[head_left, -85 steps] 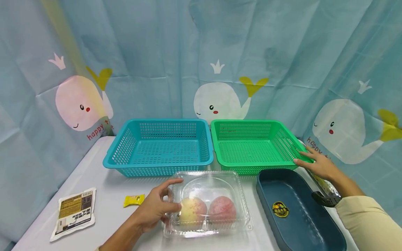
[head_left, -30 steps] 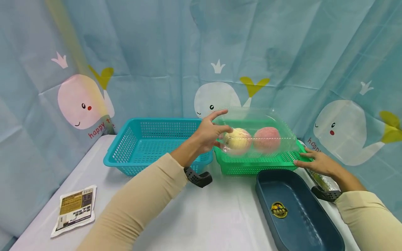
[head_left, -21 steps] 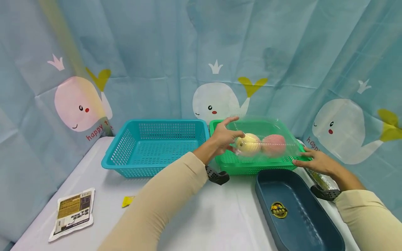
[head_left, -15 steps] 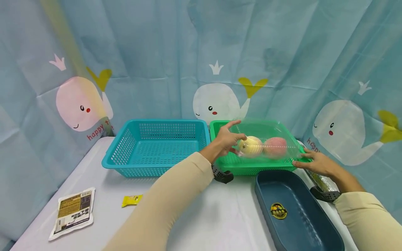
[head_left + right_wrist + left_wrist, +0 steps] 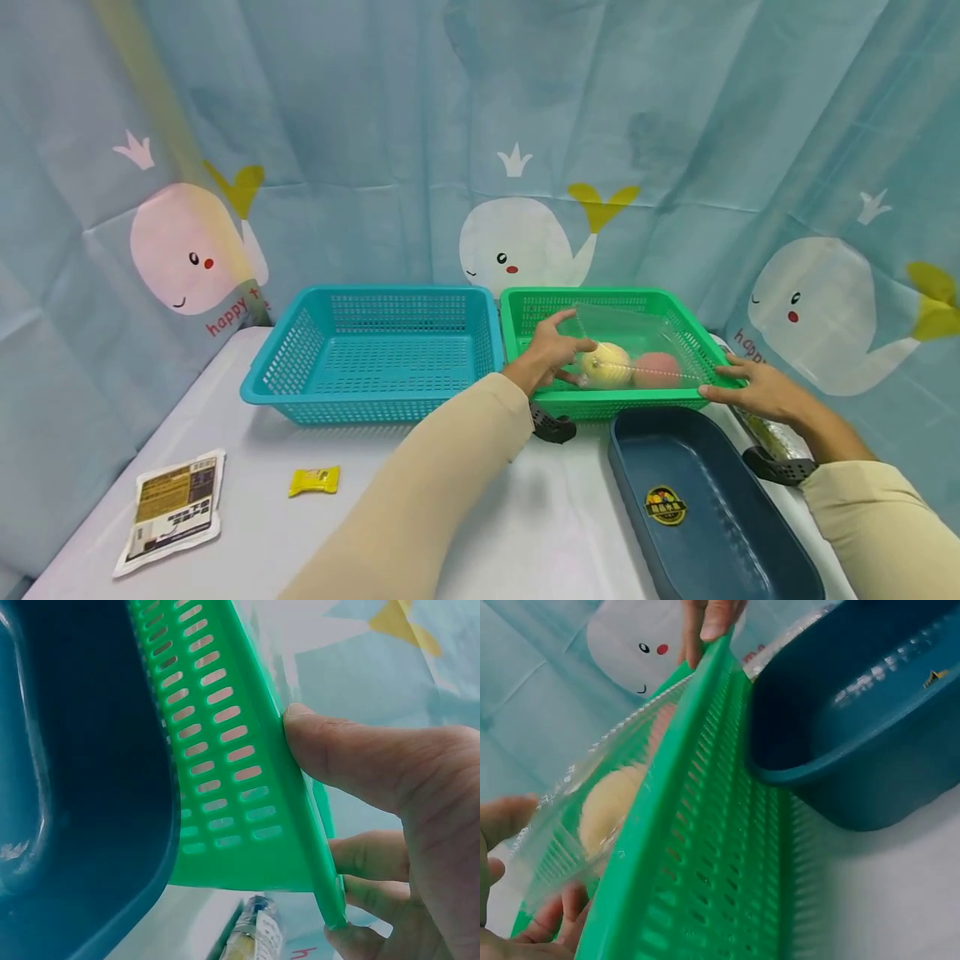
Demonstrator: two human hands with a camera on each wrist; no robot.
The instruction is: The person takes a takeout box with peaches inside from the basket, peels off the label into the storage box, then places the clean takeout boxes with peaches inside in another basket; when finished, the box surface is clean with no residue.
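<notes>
My left hand (image 5: 551,350) grips the left end of a clear plastic fruit box (image 5: 630,327), thumb on one side and fingers on the other. Inside the box lie a yellow fruit (image 5: 606,365) and a pinkish-red fruit (image 5: 657,371), both round like apples. The box is down inside the green basket (image 5: 592,408), tilted, with its front side behind the basket's near rim; whether it touches the bottom I cannot tell. My right hand (image 5: 757,387) holds the basket's right front corner. In the right wrist view its thumb (image 5: 322,742) presses the rim, with fingers on the other side.
A turquoise basket (image 5: 375,410) stands to the left of the green one. The dark blue tub (image 5: 712,517) sits in front at right, beside a shiny wrapped item (image 5: 780,437). A yellow packet (image 5: 314,481) and a white-and-brown pouch (image 5: 171,512) lie at left.
My left hand has carried the fruit box from the table's near middle up over the green basket, then lowered it inside, moving slightly right. The right hand has stayed on the basket's rim.
</notes>
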